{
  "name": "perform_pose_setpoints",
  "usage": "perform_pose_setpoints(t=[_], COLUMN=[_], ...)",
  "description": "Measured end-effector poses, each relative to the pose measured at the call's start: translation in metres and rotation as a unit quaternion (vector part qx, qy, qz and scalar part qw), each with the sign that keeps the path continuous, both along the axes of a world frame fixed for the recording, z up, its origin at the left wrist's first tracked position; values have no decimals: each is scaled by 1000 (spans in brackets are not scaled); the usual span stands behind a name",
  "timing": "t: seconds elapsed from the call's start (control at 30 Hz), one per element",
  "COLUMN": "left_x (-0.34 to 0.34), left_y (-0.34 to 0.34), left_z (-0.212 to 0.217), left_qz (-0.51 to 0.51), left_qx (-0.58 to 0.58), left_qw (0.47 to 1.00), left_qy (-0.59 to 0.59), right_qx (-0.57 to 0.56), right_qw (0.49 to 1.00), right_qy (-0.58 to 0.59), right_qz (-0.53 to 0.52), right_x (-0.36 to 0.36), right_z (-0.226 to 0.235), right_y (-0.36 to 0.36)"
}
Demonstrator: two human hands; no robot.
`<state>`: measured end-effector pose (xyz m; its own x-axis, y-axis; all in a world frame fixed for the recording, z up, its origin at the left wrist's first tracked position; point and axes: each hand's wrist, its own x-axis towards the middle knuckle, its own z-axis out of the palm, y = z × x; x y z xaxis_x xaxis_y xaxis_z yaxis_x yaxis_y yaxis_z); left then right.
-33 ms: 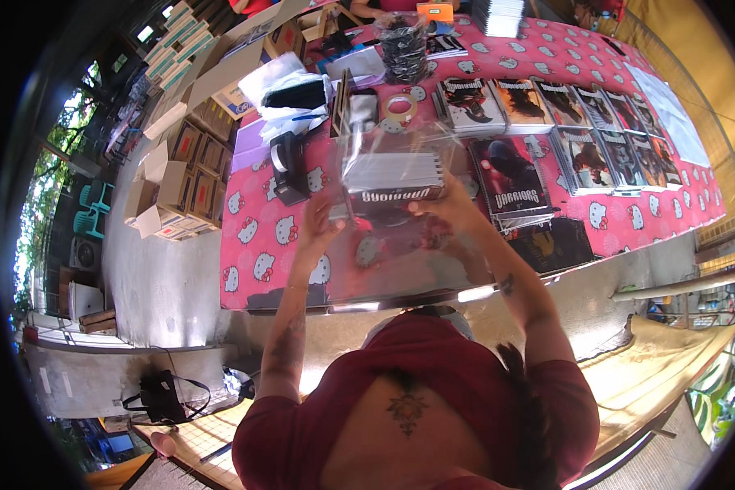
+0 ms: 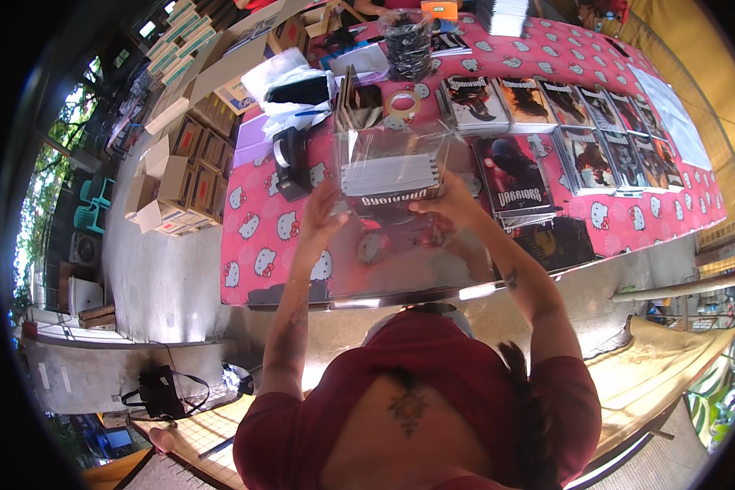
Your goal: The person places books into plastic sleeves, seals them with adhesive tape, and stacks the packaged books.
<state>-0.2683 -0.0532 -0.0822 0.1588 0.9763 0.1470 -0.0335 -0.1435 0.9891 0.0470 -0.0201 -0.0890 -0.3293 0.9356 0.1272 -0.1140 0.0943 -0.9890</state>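
My left hand (image 2: 322, 216) and my right hand (image 2: 451, 208) hold up a clear plastic bag (image 2: 388, 147) above the table, one hand at each lower corner. Inside the bag is a stack of thin comic books (image 2: 390, 178), lying flat with their spines toward me. A sheet of clear plastic (image 2: 400, 257) lies on the red cat-patterned tablecloth (image 2: 257, 237) just under my hands.
A black tape dispenser (image 2: 290, 163) stands left of the bag and a tape roll (image 2: 403, 103) lies behind it. Rows of comic books (image 2: 547, 102) cover the right of the table. Open cardboard boxes (image 2: 180, 184) sit on the floor at left.
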Motion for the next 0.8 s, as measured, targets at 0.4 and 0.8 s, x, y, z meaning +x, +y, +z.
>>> perform_pose_setpoints(t=[0.4,0.8], left_x=[-6,-137], left_y=[52,110], left_z=[55,-56], left_qz=[176,288], left_qx=[42,-139], left_qw=[976,946], left_qy=[-122,-60], right_qx=[54,481], right_qw=[995,763], right_qy=[-86,-420], right_qz=[0,-104], right_x=[14,-89], right_z=[104,150], right_y=[30,-14])
